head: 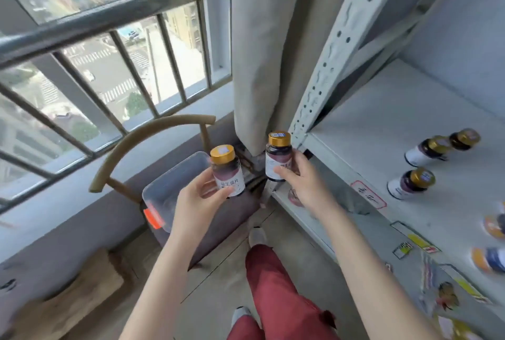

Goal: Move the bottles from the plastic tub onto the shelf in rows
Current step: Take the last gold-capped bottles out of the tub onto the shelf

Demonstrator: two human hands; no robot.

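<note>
Mid-transfer, I judge: left hand [197, 199] pinches one gold-capped bottle [227, 174] by its label, upright, above the plastic tub [167, 179]; right hand [304, 182] grips a second bottle [278, 158] upright, just beside the shelf [382, 126] edge. Nxt move prob. calls for swinging both right & setting them by the three bottles [429, 149] standing there, keeping the row; both forearms reach fwd, fingers curled round the labels.

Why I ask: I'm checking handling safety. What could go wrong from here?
The left hand grips the left bottle and the right hand the right bottle, both in mid-air; either might slip and drop. The right bottle is near the shelf post and could knock it. Placing beside the standing bottles on the shelf might topple them.
</note>
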